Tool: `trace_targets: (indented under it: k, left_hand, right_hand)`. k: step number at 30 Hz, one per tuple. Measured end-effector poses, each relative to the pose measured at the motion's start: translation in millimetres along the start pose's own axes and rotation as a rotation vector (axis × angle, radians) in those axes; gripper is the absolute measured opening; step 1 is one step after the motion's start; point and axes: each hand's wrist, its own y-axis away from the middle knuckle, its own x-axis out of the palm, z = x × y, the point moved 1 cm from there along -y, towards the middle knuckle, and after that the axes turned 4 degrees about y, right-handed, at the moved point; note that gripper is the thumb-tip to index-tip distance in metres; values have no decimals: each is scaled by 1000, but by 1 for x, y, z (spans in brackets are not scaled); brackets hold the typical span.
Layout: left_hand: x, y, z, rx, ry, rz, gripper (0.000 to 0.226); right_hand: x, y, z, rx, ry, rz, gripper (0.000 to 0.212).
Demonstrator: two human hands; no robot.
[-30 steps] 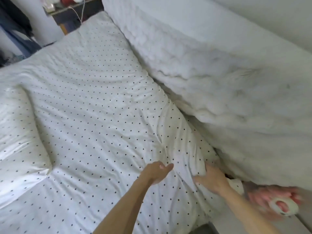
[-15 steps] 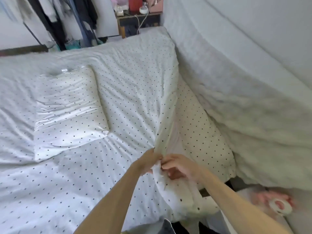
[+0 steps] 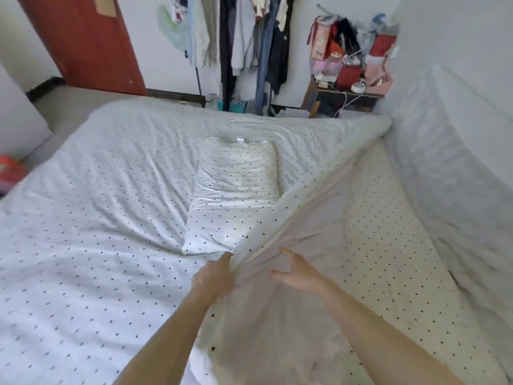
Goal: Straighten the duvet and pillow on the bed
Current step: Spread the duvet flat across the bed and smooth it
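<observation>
A white duvet with black dots [image 3: 111, 218] covers the bed. Its right edge is lifted and folded over toward the middle, showing a plain pale underside [image 3: 313, 226]. My left hand [image 3: 215, 277] is closed on that lifted edge near the front. My right hand [image 3: 298, 272] is beside it with fingers spread, against the underside and holding nothing. A dotted pillow [image 3: 234, 195] lies on top of the duvet in the middle of the bed, just behind my left hand. The dotted sheet [image 3: 388, 245] shows where the duvet is turned back.
A white fluffy blanket [image 3: 449, 168] is draped along the wall at the right. Beyond the bed stand a clothes rack [image 3: 244, 37] with hanging clothes, a cluttered bedside table [image 3: 344, 95] and a brown door [image 3: 83, 40]. A red item [image 3: 11, 168] lies on the floor at left.
The duvet's right edge has been raised higher and pulled back toward the middle. My right hand has let go of the fabric and opened. My view has tilted up toward the room.
</observation>
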Motion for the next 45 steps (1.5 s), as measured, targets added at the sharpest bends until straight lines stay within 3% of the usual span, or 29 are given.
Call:
trace_targets:
  k: [7, 10, 16, 20, 24, 28, 34, 36, 40, 45]
  left_hand:
    - [-4, -56, 138, -249, -48, -141, 50]
    - [26, -80, 162, -342, -113, -80, 53]
    - [67, -140, 172, -450, -142, 67, 68]
    - [40, -201, 166, -408, 166, 29, 64]
    - [-2, -300, 161, -299, 494, -97, 75]
    - [-13, -389, 166, -285, 577, -95, 103]
    - [1, -435, 163, -402, 664, -146, 126]
    - [-1, -437, 163, -450, 722, -93, 122]
    - [-27, -430, 150, -333, 907, -33, 82]
    - [-109, -402, 98, -199, 924, -52, 68]
  right_hand:
    - [105, -86, 58, -130, 411, 267, 105]
    - [142, -116, 45, -113, 480, 322, 105]
    - [139, -192, 58, -268, 531, 16, 76]
    - [113, -251, 90, -374, 481, -292, 60]
    - [81, -317, 123, -327, 419, -575, 51]
    - [73, -368, 120, 19, 422, -460, 70]
    - [80, -376, 119, 87, 453, -447, 71]
    - [78, -376, 120, 125, 448, -429, 68]
    - [71, -366, 121, 155, 326, -486, 55]
    - [35, -329, 138, 101, 122, -565, 67]
